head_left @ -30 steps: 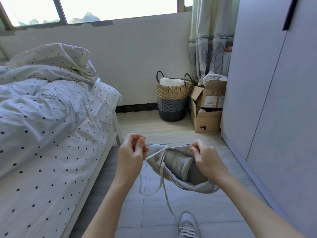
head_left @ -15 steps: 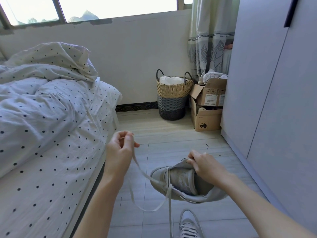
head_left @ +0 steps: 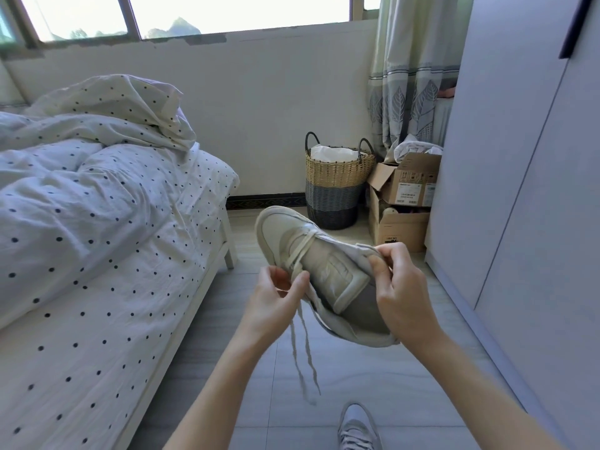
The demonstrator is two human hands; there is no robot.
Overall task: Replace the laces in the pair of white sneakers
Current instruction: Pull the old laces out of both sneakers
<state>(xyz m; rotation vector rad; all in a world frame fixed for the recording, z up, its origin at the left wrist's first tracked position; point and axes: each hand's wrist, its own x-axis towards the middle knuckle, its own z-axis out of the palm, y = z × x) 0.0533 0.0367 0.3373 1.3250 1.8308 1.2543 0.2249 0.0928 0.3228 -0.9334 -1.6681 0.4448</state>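
We see two bare hands holding up one white sneaker [head_left: 311, 264] at the centre, its toe pointing to eleven o'clock. Our right hand [head_left: 401, 293] pinches the sneaker's collar at three o'clock. Our left hand [head_left: 276, 300] pinches one lace [head_left: 303, 345] at the sneaker's near side; the lace's two loose ends hang toward six o'clock. A second sneaker [head_left: 357, 428], laced, sits on the floor at six o'clock. At nine o'clock lies one bed [head_left: 97, 287]. At one o'clock stand one woven basket [head_left: 337, 186] and two cardboard boxes [head_left: 402, 203], stacked.
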